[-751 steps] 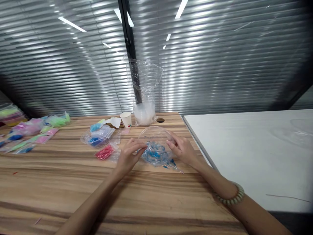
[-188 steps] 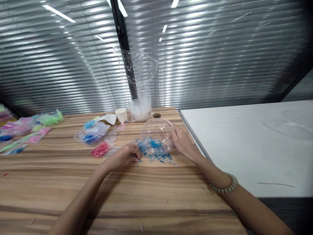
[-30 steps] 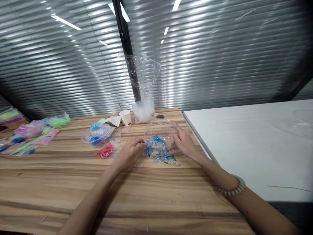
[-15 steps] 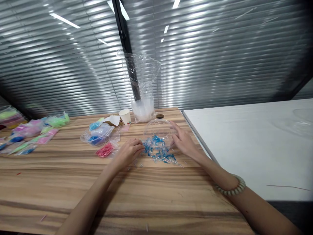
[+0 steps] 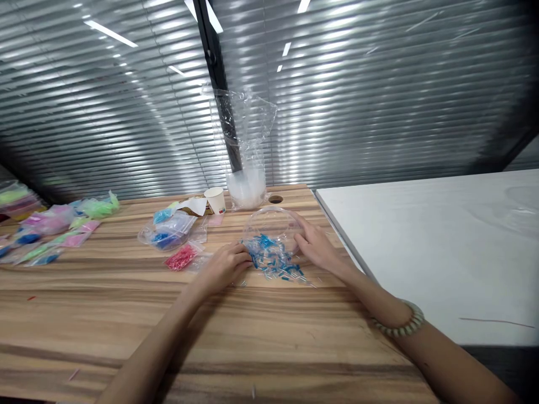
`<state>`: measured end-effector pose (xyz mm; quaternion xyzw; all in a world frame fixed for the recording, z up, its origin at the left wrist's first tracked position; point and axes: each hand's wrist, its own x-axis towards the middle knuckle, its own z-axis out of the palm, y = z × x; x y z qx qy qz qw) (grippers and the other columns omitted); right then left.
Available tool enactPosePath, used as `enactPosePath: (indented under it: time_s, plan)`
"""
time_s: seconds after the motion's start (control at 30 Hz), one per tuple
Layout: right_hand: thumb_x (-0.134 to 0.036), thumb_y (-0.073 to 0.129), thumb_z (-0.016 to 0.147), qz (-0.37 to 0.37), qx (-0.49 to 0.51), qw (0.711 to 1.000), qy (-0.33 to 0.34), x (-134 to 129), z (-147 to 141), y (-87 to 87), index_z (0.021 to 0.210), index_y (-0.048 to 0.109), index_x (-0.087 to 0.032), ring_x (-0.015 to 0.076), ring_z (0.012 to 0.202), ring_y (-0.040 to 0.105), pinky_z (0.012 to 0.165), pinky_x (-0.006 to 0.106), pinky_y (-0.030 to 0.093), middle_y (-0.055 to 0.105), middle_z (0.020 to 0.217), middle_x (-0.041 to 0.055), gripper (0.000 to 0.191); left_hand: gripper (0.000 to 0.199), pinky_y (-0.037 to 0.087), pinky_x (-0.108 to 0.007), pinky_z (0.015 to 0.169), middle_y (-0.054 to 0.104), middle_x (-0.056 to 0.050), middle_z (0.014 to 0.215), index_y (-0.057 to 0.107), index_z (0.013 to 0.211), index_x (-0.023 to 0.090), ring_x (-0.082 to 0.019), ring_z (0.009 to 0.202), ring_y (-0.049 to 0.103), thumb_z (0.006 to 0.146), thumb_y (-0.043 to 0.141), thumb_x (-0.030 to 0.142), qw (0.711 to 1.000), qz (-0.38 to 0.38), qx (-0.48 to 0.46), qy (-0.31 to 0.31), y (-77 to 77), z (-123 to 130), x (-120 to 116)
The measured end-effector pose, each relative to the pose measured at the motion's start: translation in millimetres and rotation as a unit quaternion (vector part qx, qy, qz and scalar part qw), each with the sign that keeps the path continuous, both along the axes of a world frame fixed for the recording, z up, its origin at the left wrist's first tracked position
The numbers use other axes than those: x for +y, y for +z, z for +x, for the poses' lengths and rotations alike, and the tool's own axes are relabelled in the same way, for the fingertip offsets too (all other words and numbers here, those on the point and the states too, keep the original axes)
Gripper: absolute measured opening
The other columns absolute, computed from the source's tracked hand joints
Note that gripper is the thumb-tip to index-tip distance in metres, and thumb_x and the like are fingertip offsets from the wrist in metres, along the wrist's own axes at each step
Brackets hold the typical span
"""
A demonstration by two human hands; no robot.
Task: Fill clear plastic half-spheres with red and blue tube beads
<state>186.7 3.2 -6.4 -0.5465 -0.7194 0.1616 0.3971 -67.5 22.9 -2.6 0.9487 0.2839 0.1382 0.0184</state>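
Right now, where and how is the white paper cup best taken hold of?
Probably by its upper wall, coming from above and the near side. The white paper cup stands upright and flares toward its rim, so the hand could pinch the near wall there. The clear plastic bag crowds its right, and the white paper piece its left.

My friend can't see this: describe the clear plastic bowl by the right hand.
On the striped brown wooden table, near the flat white tabletop, find the right hand. At its fingers is the clear round plastic bowl, set apart by loose blue tubular pieces at its near side.
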Motion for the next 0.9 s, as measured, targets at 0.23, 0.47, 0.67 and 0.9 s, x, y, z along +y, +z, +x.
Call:
enactPosePath:
  time_s: [0.23, 0.47, 0.67, 0.9]
  plan:
    - [-0.012, 0.035, 0.079, 0.003, -0.010, 1.000, 0.000, 0.1, 0.5, -0.2, 0.141, 0.036, -0.020, 0.0229, 0.087, 0.065, 0.084, 0.039, 0.049, 0.064, 0.115, 0.0089, 0.062, 0.024, 0.047, -0.027, 0.078, 0.065, -0.005, 0.095, 0.067, 0.092, 0.018, -0.016, 0.089, 0.059, 0.093, 0.044, 0.025, 1.000, -0.008, -0.003, -0.004, 1.5, 0.9, -1.1]
    - [-0.012, 0.036, 0.080, 0.011, -0.003, 1.000, 0.015, -1.1, 0.3, 0.7, 0.141, 0.036, -0.022, 0.0224, 0.090, 0.065, 0.083, 0.037, 0.048, 0.063, 0.117, 0.0066, 0.063, 0.022, 0.047, -0.028, 0.080, 0.065, -0.006, 0.097, 0.066, 0.094, 0.018, -0.016, 0.091, 0.059, 0.092, 0.045, 0.024, 1.000, -0.020, -0.006, 0.001, 2.5, 1.3, -2.0]
    - [-0.013, 0.037, 0.080, 0.019, -0.016, 1.000, 0.013, -0.2, 1.5, -0.6, 0.143, 0.033, -0.022, 0.0236, 0.091, 0.063, 0.084, 0.039, 0.048, 0.065, 0.113, 0.0070, 0.063, 0.020, 0.047, -0.028, 0.080, 0.064, -0.006, 0.096, 0.065, 0.095, 0.018, -0.016, 0.090, 0.059, 0.092, 0.046, 0.024, 1.000, -0.030, -0.004, 0.004, 3.8, 1.9, -2.6]
    - [-0.014, 0.037, 0.080, 0.009, -0.026, 0.999, 0.017, 2.0, 2.8, -3.6, 0.144, 0.029, -0.022, 0.0241, 0.087, 0.063, 0.079, 0.037, 0.048, 0.066, 0.111, 0.0078, 0.065, 0.019, 0.048, -0.028, 0.079, 0.064, -0.007, 0.097, 0.065, 0.093, 0.018, -0.017, 0.090, 0.059, 0.091, 0.047, 0.023, 0.999, -0.033, 0.003, 0.011, 6.8, 4.4, -4.8]
